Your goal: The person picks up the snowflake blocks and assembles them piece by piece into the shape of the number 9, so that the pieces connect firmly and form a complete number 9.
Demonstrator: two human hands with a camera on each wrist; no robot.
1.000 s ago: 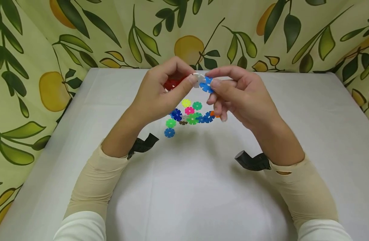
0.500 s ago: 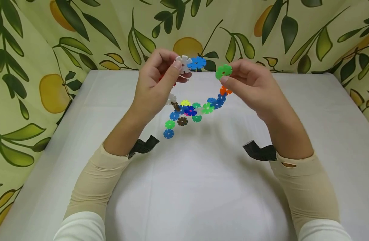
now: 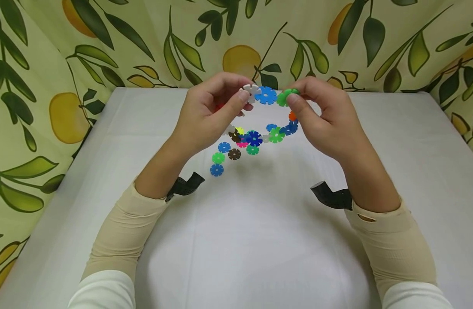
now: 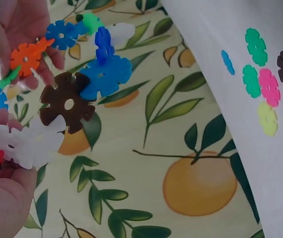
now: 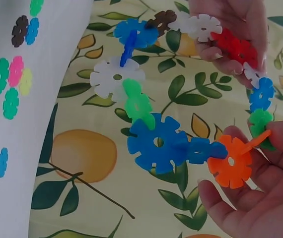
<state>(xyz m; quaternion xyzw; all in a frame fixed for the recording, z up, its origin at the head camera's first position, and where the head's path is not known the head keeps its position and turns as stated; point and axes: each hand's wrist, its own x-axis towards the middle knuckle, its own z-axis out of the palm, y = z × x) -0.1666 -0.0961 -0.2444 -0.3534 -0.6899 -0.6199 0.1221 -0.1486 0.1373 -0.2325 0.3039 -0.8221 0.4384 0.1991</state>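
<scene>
In the head view my left hand pinches a white snowflake disc between thumb and fingers, with red discs beside it partly hidden by the hand. Joined to the white one is a light blue disc. My right hand pinches a green disc, its edge right at the blue disc's rim. From the green disc the chain runs through an orange disc, blue discs, a white disc and a brown disc, hanging as a loop between both hands.
Several loose discs lie on the white-covered table below the chain, among them a blue disc, a light green disc and a brown disc. A leaf-and-fruit patterned curtain stands behind the table.
The right hand has let go of the blue disc, taken hold of the green disc and lifted that chain end off the table. It has since moved left, bringing the green disc against the blue one.
</scene>
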